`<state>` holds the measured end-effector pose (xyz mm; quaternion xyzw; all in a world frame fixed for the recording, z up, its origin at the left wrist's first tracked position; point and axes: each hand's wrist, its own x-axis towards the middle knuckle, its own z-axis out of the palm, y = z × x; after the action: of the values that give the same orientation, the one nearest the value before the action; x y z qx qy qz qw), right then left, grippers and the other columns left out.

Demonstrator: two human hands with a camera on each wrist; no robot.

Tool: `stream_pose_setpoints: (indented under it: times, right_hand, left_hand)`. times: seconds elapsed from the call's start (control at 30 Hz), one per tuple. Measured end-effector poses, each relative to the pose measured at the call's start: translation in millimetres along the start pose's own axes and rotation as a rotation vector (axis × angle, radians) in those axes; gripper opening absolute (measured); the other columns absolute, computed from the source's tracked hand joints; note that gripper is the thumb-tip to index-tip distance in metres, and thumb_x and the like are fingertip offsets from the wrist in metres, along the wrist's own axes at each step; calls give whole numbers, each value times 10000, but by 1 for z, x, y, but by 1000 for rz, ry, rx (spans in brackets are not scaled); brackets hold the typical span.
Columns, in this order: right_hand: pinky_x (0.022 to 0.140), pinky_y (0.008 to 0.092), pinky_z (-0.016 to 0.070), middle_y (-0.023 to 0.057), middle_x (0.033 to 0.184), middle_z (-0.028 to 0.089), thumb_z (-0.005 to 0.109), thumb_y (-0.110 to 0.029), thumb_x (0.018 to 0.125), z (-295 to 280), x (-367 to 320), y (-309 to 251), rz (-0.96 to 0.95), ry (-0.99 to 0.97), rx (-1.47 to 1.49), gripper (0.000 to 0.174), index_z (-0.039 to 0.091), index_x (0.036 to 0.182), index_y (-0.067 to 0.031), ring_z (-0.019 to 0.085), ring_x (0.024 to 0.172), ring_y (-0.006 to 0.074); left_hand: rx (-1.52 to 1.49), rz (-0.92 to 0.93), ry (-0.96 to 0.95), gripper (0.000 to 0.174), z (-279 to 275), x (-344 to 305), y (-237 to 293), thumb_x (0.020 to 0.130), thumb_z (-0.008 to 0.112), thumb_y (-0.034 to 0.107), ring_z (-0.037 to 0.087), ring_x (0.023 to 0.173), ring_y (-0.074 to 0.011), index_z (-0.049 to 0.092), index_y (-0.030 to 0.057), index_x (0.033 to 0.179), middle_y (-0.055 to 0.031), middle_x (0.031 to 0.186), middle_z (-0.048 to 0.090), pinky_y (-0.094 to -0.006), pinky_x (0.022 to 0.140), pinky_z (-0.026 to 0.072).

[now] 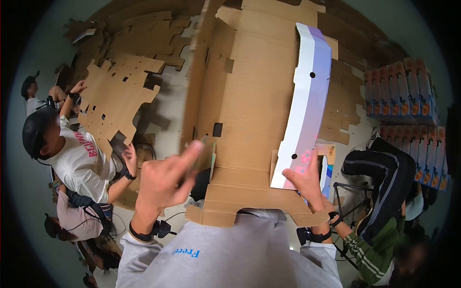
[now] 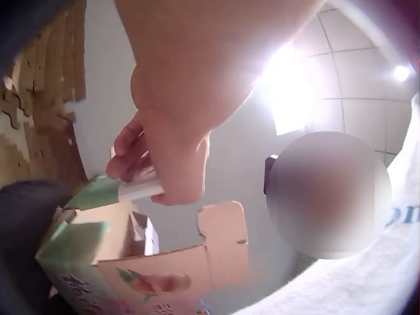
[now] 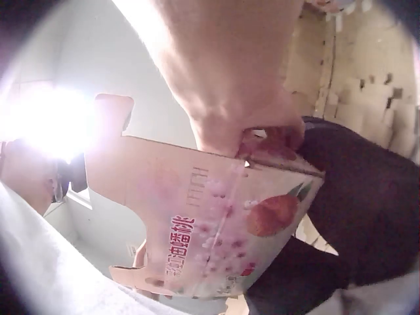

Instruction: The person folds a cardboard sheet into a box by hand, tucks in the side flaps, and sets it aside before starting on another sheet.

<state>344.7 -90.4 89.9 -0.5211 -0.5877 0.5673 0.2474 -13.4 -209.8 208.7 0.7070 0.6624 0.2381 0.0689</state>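
Note:
A large cardboard box, brown inside, lies lengthwise before me, with its near end flap against the grey shirt. Along its right side runs a folded white and purple panel with two dark holes. My right hand grips that panel's near end, thumb on top. Pink blossoms and a peach mark the box's printed end in the right wrist view. At the left near corner my left hand is blurred; the left wrist view shows its thumb and fingers pinching a white and green side panel.
Flat cut cardboard sheets are piled at the far left. A person in a white shirt holds a cut cardboard sheet there. At right stand rows of printed boxes, a person's dark-trousered leg and a black stand.

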Motion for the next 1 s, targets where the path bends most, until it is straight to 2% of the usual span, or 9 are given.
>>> stream_pose_setpoints:
  times: [0.1, 0.13, 0.23, 0.43, 0.63, 0.67, 0.77, 0.87, 1.0]
  right_hand:
    - [1081, 363, 477, 167, 1428, 519, 907, -124, 796, -4, 4, 14, 3, -55, 41, 1073, 205, 1586, 67, 543, 1281, 247]
    - [1079, 365, 478, 165, 1431, 516, 909, -123, 794, -6, 4, 25, -32, -36, -35, 1077, 205, 1586, 65, 546, 1279, 248]
    - [1084, 369, 476, 166, 1447, 505, 911, -121, 791, -7, 1, 18, -22, -18, -61, 1082, 204, 1590, 59, 547, 1281, 251]
    - [1109, 368, 456, 174, 1459, 508, 909, -137, 792, -3, 1, 25, -42, -8, 27, 1065, 226, 1592, 36, 546, 1291, 247]
    - [1121, 369, 446, 162, 1449, 521, 896, -142, 804, 2, -1, 13, -20, 24, 112, 1051, 228, 1599, 17, 538, 1311, 244]
    - [1122, 369, 446, 160, 1449, 521, 894, -141, 806, 2, -1, 13, -28, 22, 124, 1052, 224, 1600, 18, 535, 1315, 244]
    - [1121, 370, 447, 155, 1449, 523, 907, -156, 802, 4, -4, 14, 14, 60, 143, 1077, 213, 1604, 31, 537, 1315, 244]
    - [1121, 373, 447, 161, 1454, 520, 902, -181, 815, 2, 1, 27, -18, -7, 312, 1078, 205, 1605, 48, 536, 1318, 245]
    - [1078, 372, 484, 152, 1410, 538, 819, -181, 900, -3, -3, 43, -30, 96, -72, 1067, 109, 1670, 22, 558, 1280, 237]
  left_hand:
    - [-70, 229, -301, 424, -2, 30, 18, 816, 749, 198, 565, 471, -218, 734, 125, 1234, -18, 606, 578, -373, 461, 460]
    - [-50, 275, -288, 211, 16, 33, 20, 846, 726, 241, 550, 440, -235, 726, 121, 1019, 2, 547, 531, -382, 449, 452]
    - [9, 377, -429, 139, 57, 54, 37, 852, 713, 219, 605, 530, -228, 670, 111, 927, -13, 627, 573, -381, 498, 491]
    - [2, 420, -531, 164, 86, 54, 34, 859, 651, 113, 663, 1117, -226, 658, 52, 1011, -92, 1136, 655, -365, 823, 589]
    - [36, 410, -547, 485, 36, 26, 16, 854, 642, 44, 463, 1484, -258, 651, 71, 1338, -56, 1536, 548, -389, 1246, 383]
    - [101, 402, -673, 591, 30, 25, 16, 849, 688, 96, 320, 1578, -230, 613, 90, 1434, -17, 1653, 441, -422, 1287, 321]
    - [-115, 329, -568, 550, 38, 13, 13, 831, 778, 210, 460, 1475, -268, 649, 77, 1349, -44, 1576, 511, -444, 1212, 392]
    - [-230, 225, -168, 605, 57, -11, -5, 752, 897, 340, 552, 1281, -322, 664, 68, 1240, -111, 1428, 577, -458, 1082, 439]
    - [-258, 101, 81, 761, 86, -13, -9, 656, 976, 472, 558, 1124, -332, 606, 35, 1157, -170, 1242, 570, -454, 970, 465]
